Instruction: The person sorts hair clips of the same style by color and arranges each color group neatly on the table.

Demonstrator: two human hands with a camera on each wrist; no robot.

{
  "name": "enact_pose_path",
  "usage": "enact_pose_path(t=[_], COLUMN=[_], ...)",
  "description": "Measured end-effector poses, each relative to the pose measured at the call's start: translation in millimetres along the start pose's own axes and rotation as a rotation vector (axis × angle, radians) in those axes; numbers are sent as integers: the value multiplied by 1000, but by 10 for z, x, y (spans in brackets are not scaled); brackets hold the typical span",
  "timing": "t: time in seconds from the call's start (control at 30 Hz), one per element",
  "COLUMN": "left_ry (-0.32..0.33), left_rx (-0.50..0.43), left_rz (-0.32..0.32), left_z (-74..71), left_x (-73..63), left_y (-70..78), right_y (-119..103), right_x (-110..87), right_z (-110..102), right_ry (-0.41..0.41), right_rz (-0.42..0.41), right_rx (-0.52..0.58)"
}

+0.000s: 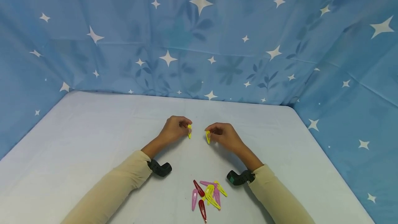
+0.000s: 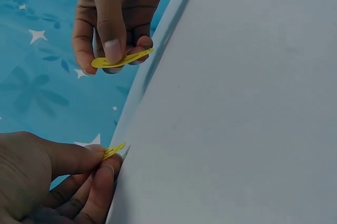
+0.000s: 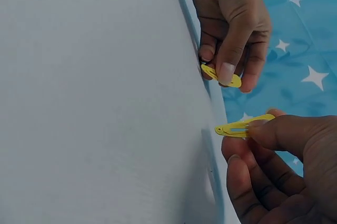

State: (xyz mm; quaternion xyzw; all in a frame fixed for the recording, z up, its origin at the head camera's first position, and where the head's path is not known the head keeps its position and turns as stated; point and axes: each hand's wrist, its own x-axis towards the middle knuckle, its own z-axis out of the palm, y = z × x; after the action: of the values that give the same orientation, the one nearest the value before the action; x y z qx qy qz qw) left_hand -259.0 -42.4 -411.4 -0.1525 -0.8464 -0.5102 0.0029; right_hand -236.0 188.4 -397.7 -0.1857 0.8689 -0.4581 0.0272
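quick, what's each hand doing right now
Left hand: holding a yellow hair clip, pinched.
Right hand: holding another yellow hair clip, also pinched.

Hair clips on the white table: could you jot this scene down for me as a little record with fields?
Left hand: pinches a yellow clip
Right hand: pinches a second yellow clip
Held clips: apart, not touching
Clip pile: red, pink and yellow, partly overlapping, nearer the person
Table: white
Backdrop: blue cloth, pale stars
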Motion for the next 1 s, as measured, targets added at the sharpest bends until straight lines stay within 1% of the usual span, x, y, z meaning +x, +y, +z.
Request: enact_pose_path(t=[0.07,0.27,0.4,0.57,0.63,0.77,0.8,0.83,0.9,1.0], left_ry=[8,26,35,46,47,48,47,48,47,45], left_rx=[12,88,107,111,107,115,124,132,152,184], left_rz=[3,46,53,47,46,65,73,78,95,128], left_z=[17,77,89,104,106,94,91,92,96,107], left_x=[41,158,180,197,209,240,243,242,240,234], left_y=[-10,-7,-6,-32,-44,-84,-93,-98,-103,-96], right_y=[27,79,104,139,151,170,123,125,125,118], right_x=[35,133,193,258,279,345,345,367,408,460], right_z=[-3,-12,-10,-5,-5,20,24,37,62,91], right_ry=[8,46,63,76,78,73,70,72,78,93], right_rz=[10,53,70,99,93,43,32,27,29,61], right_rx=[15,34,23,58,68,62,60,56,47,24])
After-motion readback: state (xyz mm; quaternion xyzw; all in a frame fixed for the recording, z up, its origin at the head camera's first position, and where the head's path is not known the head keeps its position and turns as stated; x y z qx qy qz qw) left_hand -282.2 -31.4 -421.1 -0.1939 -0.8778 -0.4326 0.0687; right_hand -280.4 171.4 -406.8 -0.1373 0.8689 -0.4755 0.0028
